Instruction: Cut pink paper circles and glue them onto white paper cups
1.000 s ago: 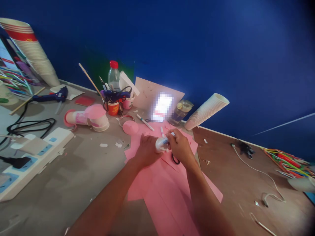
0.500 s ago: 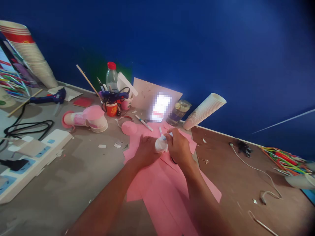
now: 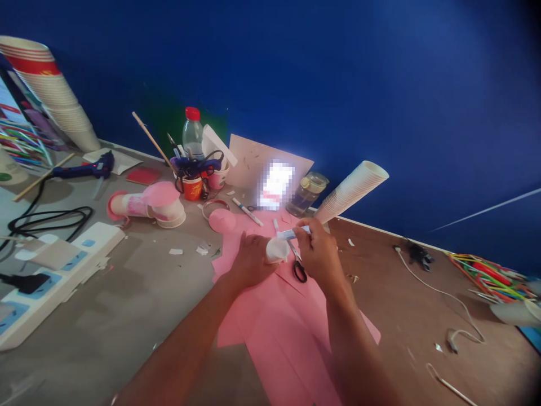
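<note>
My left hand (image 3: 252,260) is closed around the side of a small white paper cup (image 3: 278,250), whose round white end faces up toward me. In my right hand (image 3: 318,248) is a slim white marker (image 3: 295,232), pinched between thumb and fingers. Its tip end points left, just above the cup's far edge; whether it touches the cup I cannot tell. Between the cup and my right hand lie scissors (image 3: 299,270) with black handles, on pink paper sheets (image 3: 279,327) spread beneath both hands.
Behind the hands lie another marker (image 3: 247,212) and a glowing phone (image 3: 275,185). A paper-cup stack (image 3: 353,192) leans right of a glass jar (image 3: 308,192). At left are a pink-and-white cup assembly (image 3: 147,206), a glue gun (image 3: 91,166) and a power strip (image 3: 63,276).
My right hand has drawn back to the right from the cup with the marker, uncovering the cup's round end and the scissors. My left hand stays in place on the cup.
</note>
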Action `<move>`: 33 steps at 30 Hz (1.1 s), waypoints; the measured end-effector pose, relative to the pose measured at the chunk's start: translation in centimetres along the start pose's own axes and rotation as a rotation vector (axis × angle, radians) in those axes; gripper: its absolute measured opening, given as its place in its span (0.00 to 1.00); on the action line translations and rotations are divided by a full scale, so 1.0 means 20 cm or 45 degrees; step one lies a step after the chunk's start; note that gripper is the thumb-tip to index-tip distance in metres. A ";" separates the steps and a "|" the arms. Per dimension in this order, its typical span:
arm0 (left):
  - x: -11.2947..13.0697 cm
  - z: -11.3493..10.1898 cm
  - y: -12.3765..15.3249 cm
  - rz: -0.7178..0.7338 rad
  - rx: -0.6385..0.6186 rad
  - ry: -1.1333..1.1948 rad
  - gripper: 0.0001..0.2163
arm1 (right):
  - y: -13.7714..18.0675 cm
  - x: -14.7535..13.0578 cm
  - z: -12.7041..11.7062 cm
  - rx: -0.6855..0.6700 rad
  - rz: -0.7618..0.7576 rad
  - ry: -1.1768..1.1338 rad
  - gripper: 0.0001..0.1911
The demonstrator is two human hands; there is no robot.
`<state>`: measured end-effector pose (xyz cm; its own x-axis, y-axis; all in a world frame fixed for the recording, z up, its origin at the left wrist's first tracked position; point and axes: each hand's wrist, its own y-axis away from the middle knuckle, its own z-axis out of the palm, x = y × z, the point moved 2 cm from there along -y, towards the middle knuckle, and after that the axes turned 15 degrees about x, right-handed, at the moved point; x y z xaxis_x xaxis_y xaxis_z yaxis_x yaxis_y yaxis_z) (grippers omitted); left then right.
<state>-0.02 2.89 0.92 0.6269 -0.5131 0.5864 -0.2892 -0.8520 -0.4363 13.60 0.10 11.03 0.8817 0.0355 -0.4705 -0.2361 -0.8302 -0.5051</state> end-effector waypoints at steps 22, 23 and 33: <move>0.01 -0.02 0.00 -0.048 -0.038 0.021 0.14 | -0.02 0.06 0.06 -0.012 -0.020 0.232 0.12; 0.01 -0.02 0.00 -0.039 -0.027 0.029 0.15 | -0.03 0.06 0.05 -0.031 -0.009 0.249 0.12; 0.01 -0.01 0.00 -0.043 -0.011 0.025 0.15 | -0.03 0.06 -0.05 -0.115 0.056 0.110 0.11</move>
<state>-0.07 2.78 1.22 0.6219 -0.4860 0.6141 -0.2748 -0.8697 -0.4100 15.21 0.09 11.49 0.9042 -0.0473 -0.4245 -0.2411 -0.8768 -0.4160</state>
